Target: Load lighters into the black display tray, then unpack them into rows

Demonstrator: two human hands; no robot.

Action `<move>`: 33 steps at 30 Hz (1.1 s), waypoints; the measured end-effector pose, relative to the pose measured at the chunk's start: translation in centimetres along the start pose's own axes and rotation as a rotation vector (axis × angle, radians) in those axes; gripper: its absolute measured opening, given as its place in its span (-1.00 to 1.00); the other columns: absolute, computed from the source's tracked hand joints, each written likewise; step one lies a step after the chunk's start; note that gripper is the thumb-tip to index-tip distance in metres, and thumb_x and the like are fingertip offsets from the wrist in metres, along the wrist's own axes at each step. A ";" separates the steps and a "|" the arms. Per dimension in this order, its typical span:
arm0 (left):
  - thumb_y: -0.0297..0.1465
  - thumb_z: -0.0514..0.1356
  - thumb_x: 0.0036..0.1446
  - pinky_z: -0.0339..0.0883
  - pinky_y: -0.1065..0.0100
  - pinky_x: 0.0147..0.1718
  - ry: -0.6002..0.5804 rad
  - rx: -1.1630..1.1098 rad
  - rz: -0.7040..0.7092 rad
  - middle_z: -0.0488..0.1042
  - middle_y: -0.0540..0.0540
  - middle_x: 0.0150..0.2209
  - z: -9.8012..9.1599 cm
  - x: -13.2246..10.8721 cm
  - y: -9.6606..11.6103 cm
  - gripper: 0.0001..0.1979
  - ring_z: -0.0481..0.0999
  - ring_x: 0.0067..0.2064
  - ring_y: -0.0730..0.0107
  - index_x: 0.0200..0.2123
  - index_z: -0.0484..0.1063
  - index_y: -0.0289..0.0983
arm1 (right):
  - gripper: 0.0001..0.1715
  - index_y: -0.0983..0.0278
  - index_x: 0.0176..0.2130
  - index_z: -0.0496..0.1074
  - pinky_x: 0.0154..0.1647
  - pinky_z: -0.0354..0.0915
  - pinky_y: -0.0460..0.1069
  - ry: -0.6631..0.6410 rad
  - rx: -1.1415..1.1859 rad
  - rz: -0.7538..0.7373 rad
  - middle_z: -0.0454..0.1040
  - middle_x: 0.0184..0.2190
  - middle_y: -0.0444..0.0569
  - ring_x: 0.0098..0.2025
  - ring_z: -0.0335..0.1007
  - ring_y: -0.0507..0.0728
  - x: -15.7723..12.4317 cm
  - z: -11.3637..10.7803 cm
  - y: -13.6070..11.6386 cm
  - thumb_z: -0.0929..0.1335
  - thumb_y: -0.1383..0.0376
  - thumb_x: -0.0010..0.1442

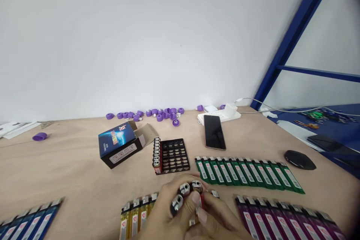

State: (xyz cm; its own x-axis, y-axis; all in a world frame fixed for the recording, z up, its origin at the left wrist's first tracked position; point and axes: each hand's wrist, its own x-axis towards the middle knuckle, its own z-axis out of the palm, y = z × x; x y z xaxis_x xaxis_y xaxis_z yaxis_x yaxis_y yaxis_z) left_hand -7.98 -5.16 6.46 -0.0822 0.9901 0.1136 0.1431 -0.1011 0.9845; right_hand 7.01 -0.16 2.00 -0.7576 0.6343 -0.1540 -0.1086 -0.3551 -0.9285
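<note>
At the bottom middle, my left hand [165, 210] and my right hand [216, 222] close together around a small bunch of disposable lighters [185, 189]. Their metal heads stick out above my fingers, and a red body shows between them. Just beyond my hands lies a black plastic lighter tray [176, 156], with a column of lighters [156, 153] standing along its left side. Rows of green lighters [247, 174], yellow lighters [137, 215], magenta lighters [281, 219] and blue lighters [30, 223] lie flat around my hands.
An open blue-and-black box [118, 144] sits left of the tray on the wooden table [84, 180]. Behind stand a black phone [214, 132], a white power strip [216, 117] and scattered purple caps [157, 114]. A black pad [299, 159] lies right, near a blue shelf frame [295, 33].
</note>
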 end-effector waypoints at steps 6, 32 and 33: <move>-0.44 0.11 0.34 0.35 0.39 0.07 -0.040 0.226 0.307 0.56 -0.08 0.00 -1.1 0.3 3.0 -0.77 0.51 0.10 0.26 -0.02 0.49 -0.12 | -0.65 0.10 -0.16 0.61 -0.11 0.48 0.06 0.184 -0.706 -0.418 0.60 -0.20 0.04 -0.09 0.54 0.28 0.0 -1.3 -1.9 0.35 -0.02 0.26; -0.14 0.24 0.19 0.03 0.45 -0.61 0.249 0.360 -0.302 0.21 0.14 -0.61 -11.7 10.4 -2.2 -0.73 0.12 -0.58 0.49 -0.29 0.47 -0.25 | -0.81 0.31 -0.44 0.45 -0.44 0.27 -0.09 -0.158 -0.779 -0.306 0.59 -0.46 -0.07 -0.42 0.48 0.07 22.3 -1.9 -6.5 0.36 0.38 0.23; -0.14 0.24 0.18 0.03 0.45 -0.60 0.248 0.360 -0.308 0.21 0.14 -0.61 -11.8 10.4 -2.2 -0.72 0.12 -0.59 0.49 -0.28 0.48 -0.25 | -0.81 0.31 -0.44 0.46 -0.46 0.24 -0.10 -0.174 -0.793 -0.305 0.58 -0.47 -0.08 -0.43 0.47 0.06 22.3 -2.0 -6.3 0.36 0.39 0.23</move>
State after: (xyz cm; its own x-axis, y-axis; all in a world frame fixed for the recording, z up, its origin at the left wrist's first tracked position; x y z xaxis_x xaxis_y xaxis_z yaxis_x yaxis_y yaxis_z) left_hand -20.76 4.22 7.04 -0.3985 0.9114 -0.1024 0.4008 0.2735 0.8744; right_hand -7.97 17.61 3.78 -0.8633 0.4868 0.1334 0.1091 0.4380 -0.8923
